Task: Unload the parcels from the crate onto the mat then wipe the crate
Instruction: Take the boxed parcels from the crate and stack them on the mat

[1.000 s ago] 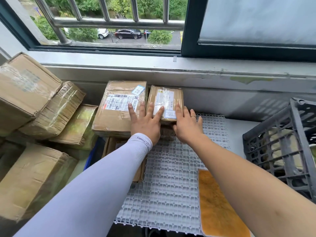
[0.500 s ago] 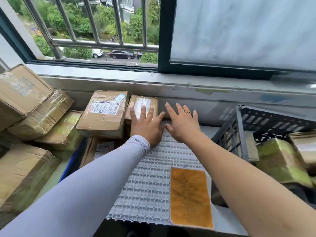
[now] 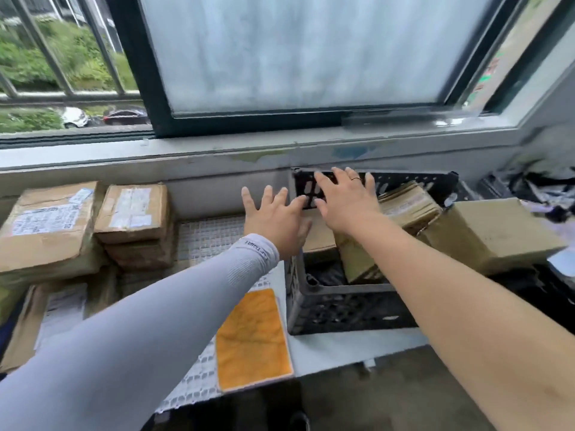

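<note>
**Desk:** Entry one, hands?

**Operator:** I log the left hand [image 3: 277, 220] and the right hand [image 3: 345, 203] both spread flat, fingers straight, holding nothing. They hang over the near-left corner of the crate [image 3: 342, 303], right hand further in.

**Desk:** Entry two, parcels?

**Operator:** Several lie in the crate: a tilted parcel [image 3: 407, 205] leaning under my right hand, a plain box [image 3: 320, 236] below my left. A larger box [image 3: 494, 231] sits at the crate's right edge; I cannot tell whether it rests inside. The unloaded stack [image 3: 133, 213] stands on the left of the mat [image 3: 211, 234].

**Desk:** Entry three, hazards?

**Operator:** My judgement: the tilted parcel may slide or topple when its neighbour is lifted. A one-sided grab could drop it on the orange cloth [image 3: 252, 337]. The stack looks uneven; another parcel could tip it.
</note>
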A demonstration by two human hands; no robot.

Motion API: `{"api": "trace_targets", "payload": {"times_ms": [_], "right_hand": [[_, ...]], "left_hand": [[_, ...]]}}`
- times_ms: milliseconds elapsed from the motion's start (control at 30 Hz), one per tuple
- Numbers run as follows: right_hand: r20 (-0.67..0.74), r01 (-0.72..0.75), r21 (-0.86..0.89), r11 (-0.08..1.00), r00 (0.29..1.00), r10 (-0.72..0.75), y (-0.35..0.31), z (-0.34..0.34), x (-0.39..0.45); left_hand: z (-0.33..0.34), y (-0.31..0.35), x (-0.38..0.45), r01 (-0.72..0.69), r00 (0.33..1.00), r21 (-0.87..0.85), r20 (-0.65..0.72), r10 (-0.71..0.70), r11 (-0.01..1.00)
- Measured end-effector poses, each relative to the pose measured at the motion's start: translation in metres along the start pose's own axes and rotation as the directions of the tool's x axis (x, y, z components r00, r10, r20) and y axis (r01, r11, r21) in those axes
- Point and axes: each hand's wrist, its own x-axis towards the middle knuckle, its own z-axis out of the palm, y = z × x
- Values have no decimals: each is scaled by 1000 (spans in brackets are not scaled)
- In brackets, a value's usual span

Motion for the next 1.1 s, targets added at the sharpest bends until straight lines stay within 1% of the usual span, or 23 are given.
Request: {"api": "trace_targets", "payload": {"times_ms": [100, 233, 400, 533, 633, 733, 800, 900, 1000, 1100], "right_hand": [[12, -72, -53, 996, 997, 73, 51, -4, -17], [-9, -144, -85, 986, 990, 144, 115, -13, -42], [-90, -258, -49, 965, 963, 253, 187, -21, -82], [-65, -354, 12, 935, 933, 354, 237, -18, -124], [-54, -427, 81, 901, 900, 432, 263, -9, -152], [20, -518, 185, 836, 852, 523, 276, -5, -170], [107, -576, 192, 795, 817, 566, 275, -3, -177], [213, -636, 185, 749, 770, 601, 269, 6, -182], [218, -645, 234, 728, 764, 607, 263, 14, -179], [148, -636, 247, 731, 770, 621, 261, 17, -174]], "left_hand": [[2, 47, 14, -79, 997, -4, -5, 79, 997], [1, 111, 27, -205, 979, -27, -19, 205, 978], [-2, 192, 32, -360, 932, -79, -77, 354, 930], [-4, 239, 31, -477, 874, -83, -151, 462, 875], [-8, 265, 27, -542, 835, -51, -142, 531, 839], [-6, 283, 24, -546, 830, 40, -108, 547, 837], [-2, 288, 24, -521, 844, 80, -96, 527, 849], [3, 288, 25, -491, 863, 93, -87, 498, 866], [6, 283, 23, -457, 879, 91, -105, 465, 885], [9, 279, 25, -460, 874, 101, -124, 470, 882]]}}
